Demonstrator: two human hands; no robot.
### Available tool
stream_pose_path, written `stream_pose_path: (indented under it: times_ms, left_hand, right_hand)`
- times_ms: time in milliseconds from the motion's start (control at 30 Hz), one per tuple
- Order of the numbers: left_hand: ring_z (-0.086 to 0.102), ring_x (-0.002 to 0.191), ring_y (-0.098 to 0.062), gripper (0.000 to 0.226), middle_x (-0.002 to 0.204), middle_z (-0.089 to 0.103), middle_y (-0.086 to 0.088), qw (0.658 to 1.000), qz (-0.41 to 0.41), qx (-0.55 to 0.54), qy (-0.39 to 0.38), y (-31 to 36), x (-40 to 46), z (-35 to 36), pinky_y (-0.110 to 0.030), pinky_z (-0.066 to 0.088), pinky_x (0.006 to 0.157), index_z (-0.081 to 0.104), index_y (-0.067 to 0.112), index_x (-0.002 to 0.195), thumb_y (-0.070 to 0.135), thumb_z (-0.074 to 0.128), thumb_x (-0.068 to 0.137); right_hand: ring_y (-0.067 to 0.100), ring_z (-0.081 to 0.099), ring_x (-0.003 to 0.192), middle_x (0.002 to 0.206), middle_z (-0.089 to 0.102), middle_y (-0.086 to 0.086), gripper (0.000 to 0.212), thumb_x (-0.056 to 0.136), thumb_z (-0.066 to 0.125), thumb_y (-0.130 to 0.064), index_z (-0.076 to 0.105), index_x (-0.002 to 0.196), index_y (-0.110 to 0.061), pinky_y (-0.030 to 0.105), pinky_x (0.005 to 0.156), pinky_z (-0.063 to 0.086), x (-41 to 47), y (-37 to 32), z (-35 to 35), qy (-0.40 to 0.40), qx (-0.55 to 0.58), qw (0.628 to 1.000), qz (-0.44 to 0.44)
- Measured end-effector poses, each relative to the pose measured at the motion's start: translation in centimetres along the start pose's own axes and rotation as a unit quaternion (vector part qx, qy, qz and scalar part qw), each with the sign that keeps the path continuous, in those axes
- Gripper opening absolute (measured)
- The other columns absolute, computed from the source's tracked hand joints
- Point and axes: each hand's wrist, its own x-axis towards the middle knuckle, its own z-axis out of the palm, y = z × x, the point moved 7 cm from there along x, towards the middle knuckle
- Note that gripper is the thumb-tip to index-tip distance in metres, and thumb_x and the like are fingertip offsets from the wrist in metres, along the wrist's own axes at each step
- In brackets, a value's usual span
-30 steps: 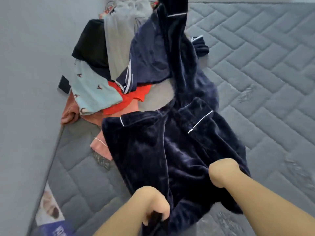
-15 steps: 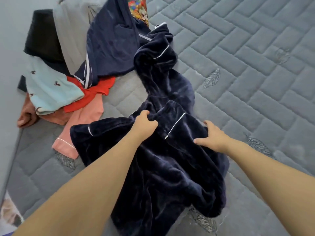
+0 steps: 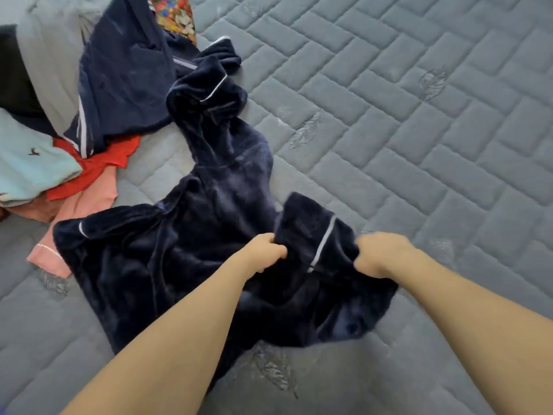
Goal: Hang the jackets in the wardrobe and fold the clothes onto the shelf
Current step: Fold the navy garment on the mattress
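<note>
Both hands are on the navy velvet garment (image 3: pixel 191 265), which lies crumpled on the mattress (image 3: pixel 419 145), nearer its left side, one long part trailing up toward the clothes pile (image 3: pixel 74 115) along the left edge. Left hand (image 3: pixel 264 253) has its fingers curled into a bunch of fabric just left of the white-piped flap (image 3: pixel 324 235); right hand (image 3: pixel 380 254) grips the fabric on the flap's other side, though it's motion-blurred so exact finger placement isn't clear. Risks as I see them: both grips are on a bunched fold, not a clean edge or seam, so lifting or spreading from here will likely pull up a twisted lump and the fold comes out crooked. Velvet looks slick and heavy, so a shallow pinch could slip out mid-lift. The trailing part lies against the striped navy top (image 3: pixel 125 85) at the pile; a hard pull could drag that and the red piece (image 3: pixel 95 166) across the mattress and mess up the pile. Can't tell yet whether this is a robe to hang or a piece to fold; wrong guess means rework.
</note>
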Motion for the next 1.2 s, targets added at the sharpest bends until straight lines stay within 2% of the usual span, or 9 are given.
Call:
stream_pose_path:
  times_ms: [133, 267, 367, 500, 633, 800, 933, 1067, 1200]
  left_hand:
    - [0.059, 0.096, -0.022, 0.020, 0.107, 0.067, -0.002, 0.944, 0.038, 0.314, -0.089, 4.4, -0.9, 5.7, -0.039, 0.049, 0.093, 0.065, 0.019, 0.098, 0.020, 0.048, 0.090]
    - [0.050, 0.116, -0.031, 0.031, 0.128, 0.053, -0.007, 0.908, 0.044, 0.417, 0.017, 7.0, 0.1, 5.2, -0.047, 0.044, 0.101, 0.060, 0.019, 0.115, 0.022, 0.039, 0.092]
    - [0.040, 0.124, -0.032, 0.034, 0.138, 0.043, -0.007, 0.905, 0.088, 0.402, 0.110, 8.4, 1.3, 3.0, -0.049, 0.041, 0.102, 0.053, 0.019, 0.127, 0.027, 0.042, 0.096]
    - [0.019, 0.140, -0.032, 0.056, 0.155, 0.019, -0.004, 0.889, 0.069, 0.379, 0.247, 8.2, 3.6, -2.5, -0.057, 0.029, 0.107, 0.032, 0.027, 0.143, 0.042, 0.051, 0.093]
    - [0.003, 0.149, -0.033, 0.078, 0.164, -0.002, 0.003, 0.936, -0.028, 0.305, 0.173, 2.4, 6.3, -6.3, -0.069, 0.015, 0.111, 0.006, 0.047, 0.150, 0.064, 0.051, 0.088]
    - [0.033, 0.138, -0.030, 0.075, 0.155, 0.030, -0.003, 0.912, 0.113, 0.291, 0.265, -1.5, 5.4, -11.5, -0.051, 0.032, 0.111, 0.018, 0.034, 0.154, 0.053, 0.054, 0.092]
    - [0.016, 0.147, -0.032, 0.084, 0.162, 0.016, -0.012, 0.920, -0.018, 0.225, 0.320, -7.9, 5.4, -18.2, -0.048, 0.025, 0.118, 0.014, 0.015, 0.156, 0.051, 0.056, 0.092]
    - [0.019, 0.141, -0.031, 0.091, 0.159, 0.013, -0.011, 0.832, -0.013, 0.391, 0.392, -8.1, 5.3, -21.3, -0.046, 0.021, 0.114, 0.015, 0.016, 0.155, 0.064, 0.051, 0.088]
    - [0.035, 0.136, -0.034, 0.096, 0.147, 0.039, -0.013, 0.835, -0.126, 0.388, 0.368, -10.8, 5.4, -23.1, -0.055, 0.012, 0.117, 0.025, 0.011, 0.151, 0.079, 0.037, 0.085]
  right_hand:
    - [0.015, 0.058, 0.114, 0.120, 0.063, -0.012, 0.041, 0.089, 0.036, -0.032, 0.061, 0.120, -0.033, 0.033, 0.089, 0.038, -5.2, 14.7, 2.3, -0.060, -0.110, 0.981, 0.145]
    - [0.023, 0.050, 0.123, 0.134, 0.054, -0.004, 0.047, 0.086, 0.040, -0.029, 0.056, 0.130, -0.029, 0.049, 0.107, 0.032, -6.4, 17.6, 4.3, -0.148, -0.162, 0.957, 0.192]
    - [0.032, 0.041, 0.131, 0.142, 0.041, 0.007, 0.061, 0.082, 0.049, -0.032, 0.044, 0.142, -0.018, 0.059, 0.110, 0.026, -3.7, 14.1, 3.7, -0.105, -0.113, 0.971, 0.183]
    - [0.034, 0.046, 0.126, 0.139, 0.045, 0.012, 0.053, 0.087, 0.050, -0.037, 0.044, 0.135, -0.015, 0.046, 0.103, 0.037, 1.7, 5.8, 0.9, 0.062, 0.054, 0.996, 0.031]
    - [0.032, 0.043, 0.129, 0.146, 0.041, 0.010, 0.053, 0.094, 0.042, -0.031, 0.034, 0.144, -0.014, 0.044, 0.106, 0.036, 6.9, -2.3, -0.8, 0.100, 0.153, 0.981, -0.063]
    - [0.033, 0.040, 0.135, 0.149, 0.041, 0.012, 0.056, 0.099, 0.042, -0.041, 0.034, 0.145, -0.010, 0.046, 0.108, 0.035, 12.4, -9.9, -4.3, 0.097, 0.241, 0.964, -0.057]
    - [0.031, 0.039, 0.137, 0.157, 0.030, 0.010, 0.075, 0.097, 0.048, -0.039, 0.010, 0.156, -0.012, 0.046, 0.110, 0.036, 15.8, -16.2, -9.3, 0.081, 0.300, 0.946, -0.095]
    - [0.035, 0.036, 0.136, 0.156, 0.025, 0.014, 0.097, 0.087, 0.058, -0.034, -0.008, 0.155, -0.014, 0.048, 0.111, 0.035, 19.3, -21.4, -13.4, 0.128, 0.305, 0.942, -0.052]
    - [0.031, 0.042, 0.130, 0.143, 0.044, 0.009, 0.100, 0.088, 0.063, -0.035, -0.006, 0.155, -0.009, 0.044, 0.110, 0.032, 21.1, -25.5, -14.5, 0.170, 0.285, 0.943, -0.016]
